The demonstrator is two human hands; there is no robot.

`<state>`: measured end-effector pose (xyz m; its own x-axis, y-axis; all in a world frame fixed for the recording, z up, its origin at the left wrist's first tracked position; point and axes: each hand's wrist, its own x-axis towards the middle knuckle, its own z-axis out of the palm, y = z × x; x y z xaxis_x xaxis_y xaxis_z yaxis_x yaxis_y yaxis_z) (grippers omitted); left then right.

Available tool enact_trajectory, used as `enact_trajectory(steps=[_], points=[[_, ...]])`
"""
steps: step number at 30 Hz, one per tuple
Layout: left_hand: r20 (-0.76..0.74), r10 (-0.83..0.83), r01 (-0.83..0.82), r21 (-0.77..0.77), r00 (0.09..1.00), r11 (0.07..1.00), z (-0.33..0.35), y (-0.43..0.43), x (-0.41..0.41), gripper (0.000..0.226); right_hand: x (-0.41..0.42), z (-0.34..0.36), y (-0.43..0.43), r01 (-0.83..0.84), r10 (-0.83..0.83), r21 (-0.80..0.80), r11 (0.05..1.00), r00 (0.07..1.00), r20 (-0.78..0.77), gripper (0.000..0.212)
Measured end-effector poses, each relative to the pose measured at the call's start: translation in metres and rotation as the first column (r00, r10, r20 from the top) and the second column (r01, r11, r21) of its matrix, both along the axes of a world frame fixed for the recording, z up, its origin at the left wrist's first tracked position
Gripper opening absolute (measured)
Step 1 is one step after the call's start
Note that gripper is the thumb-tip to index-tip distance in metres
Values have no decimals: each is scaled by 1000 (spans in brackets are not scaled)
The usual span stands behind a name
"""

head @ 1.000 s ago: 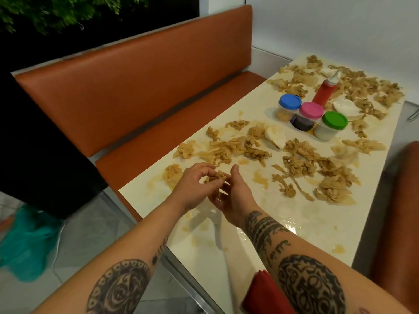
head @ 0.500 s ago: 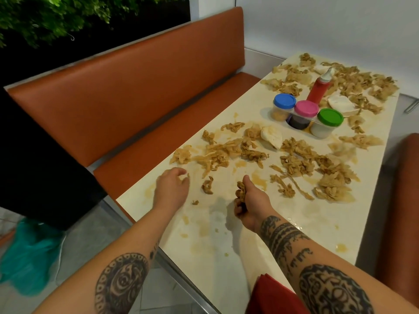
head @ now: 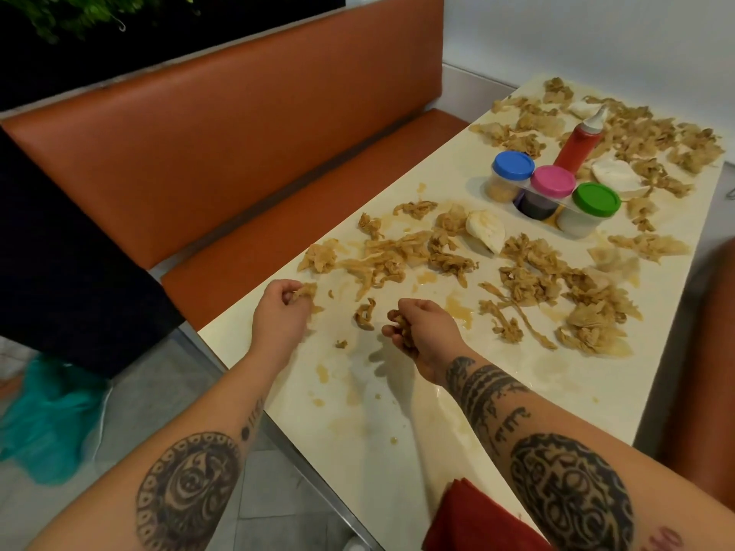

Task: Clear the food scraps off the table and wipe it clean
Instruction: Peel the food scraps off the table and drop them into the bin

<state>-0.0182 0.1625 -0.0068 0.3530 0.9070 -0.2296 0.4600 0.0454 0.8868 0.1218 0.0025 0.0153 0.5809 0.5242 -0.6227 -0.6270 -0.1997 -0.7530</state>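
Brown, wet food scraps (head: 525,280) lie all over the cream table (head: 517,399), from the middle to the far end. Sticky brown spots mark the near part of the table.

The left hand (head: 280,312) is at the left edge of the table. Its fingers are curled and they pinch a small scrap (head: 304,291). The right hand (head: 423,328) is near it, over the table. Its fingers are closed round a bunch of scraps (head: 401,330). Between the two hands lies one curly scrap (head: 365,314), and a tiny crumb (head: 341,344) sits just beside it, closer to the person.

Farther off stand three little jars in a row, touching side by side: one with a blue lid (head: 513,165), one with a pink lid (head: 554,180) and one with a green lid (head: 596,198). A red bottle (head: 578,143) with a white tip stands behind them. A flat white piece of bread (head: 486,234) lies among the scraps.

A red cloth (head: 477,518) lies on the near end of the table, partly under the right arm. An orange seat (head: 238,133) runs along the left side.
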Motion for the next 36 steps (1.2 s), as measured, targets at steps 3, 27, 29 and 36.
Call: enact_trajectory(steps=[3, 27, 29, 36], points=[[207, 174, -109, -291, 963, 950, 11, -4, -1, 26, -2, -10, 17, -112, 152, -170, 979, 958, 242, 11], [-527, -378, 519, 145, 761, 842, -23, -31, -2, 36, 5, -36, 18, -80, 111, -132, 988, 963, 246, 10], [-546, -379, 537, 161, 747, 828, -29, -31, -1, 25, 9, -32, 9, -46, 51, -53, 998, 994, 97, 12], [-327, -249, 312, 157, 911, 937, -20, -28, 8, 11, 21, -18, -12, 169, -135, 77, 983, 936, -325, 4]])
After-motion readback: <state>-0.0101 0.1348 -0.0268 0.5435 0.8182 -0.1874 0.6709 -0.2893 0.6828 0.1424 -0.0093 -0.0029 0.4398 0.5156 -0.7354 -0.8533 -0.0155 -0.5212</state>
